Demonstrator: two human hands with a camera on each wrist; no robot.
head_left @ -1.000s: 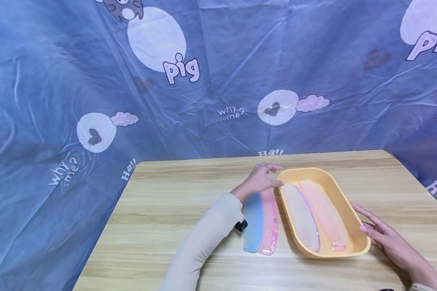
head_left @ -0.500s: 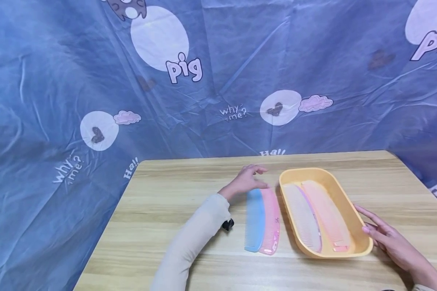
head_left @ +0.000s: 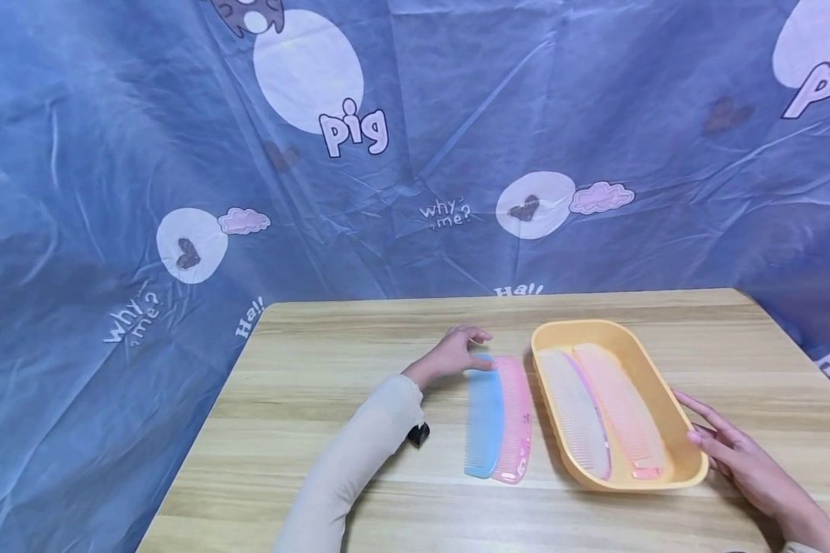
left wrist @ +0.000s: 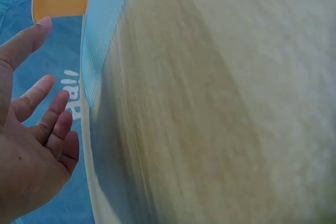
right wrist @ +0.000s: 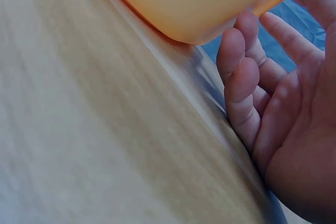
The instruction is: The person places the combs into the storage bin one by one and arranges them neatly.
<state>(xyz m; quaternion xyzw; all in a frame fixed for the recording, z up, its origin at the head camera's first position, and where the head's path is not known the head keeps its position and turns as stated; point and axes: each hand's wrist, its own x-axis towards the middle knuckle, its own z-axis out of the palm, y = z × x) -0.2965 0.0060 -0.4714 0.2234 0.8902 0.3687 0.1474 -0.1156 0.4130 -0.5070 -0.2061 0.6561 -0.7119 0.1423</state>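
Observation:
My left hand (head_left: pixel 453 351) is at the far end of a blue comb (head_left: pixel 484 422), its thumb over the comb's tip and its fingers loosely extended. In the left wrist view that hand (left wrist: pixel 37 135) shows nothing in its grasp beside the blue comb (left wrist: pixel 102 14). A pink comb (head_left: pixel 515 426) lies alongside the blue one. To their right is a yellow tray (head_left: pixel 678 461), holding a whitish comb with a purple spine (head_left: pixel 574 411) and a pale peach comb (head_left: pixel 622 407). My right hand (head_left: pixel 747 465) holds the tray's near right corner, thumb on the rim, fingers outside.
Everything stands on a wood-grain table (head_left: pixel 332 346). Behind it hangs a blue printed cloth (head_left: pixel 387 230), which also covers the sides. A small black object (head_left: pixel 418 434) sits at the left wrist.
From the tray's left rim, my left hand has moved left and slightly nearer to the blue comb's far end. The tray and right hand stay about where they were; the view shifts slightly.

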